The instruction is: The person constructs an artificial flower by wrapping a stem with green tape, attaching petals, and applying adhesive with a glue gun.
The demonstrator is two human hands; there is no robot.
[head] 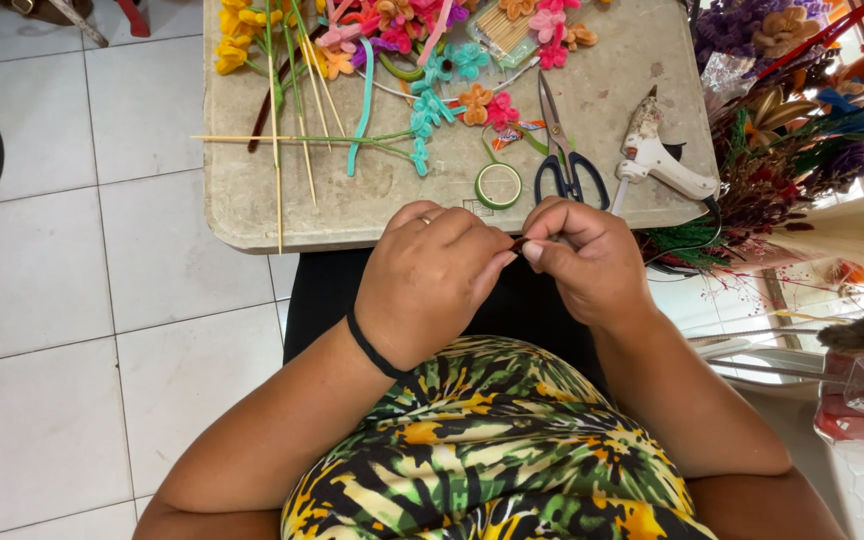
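My left hand point(432, 275) and my right hand point(584, 258) meet just in front of the near edge of a small beige table point(252, 215), above my lap. Their fingertips pinch a small dark reddish piece point(520, 243) between them; most of it is hidden by the fingers. A black band circles my left wrist and a ring sits on a left finger. On the table just beyond the hands lie a roll of green tape point(498, 186) and black-handled scissors point(564, 150).
A white glue gun point(652, 155) lies at the table's right. Pipe-cleaner flowers point(402, 40) and thin wooden skewers point(292, 130) cover the far part. Dried and coloured flower bunches point(802, 110) crowd the right side. White tiled floor point(72, 300) lies to the left.
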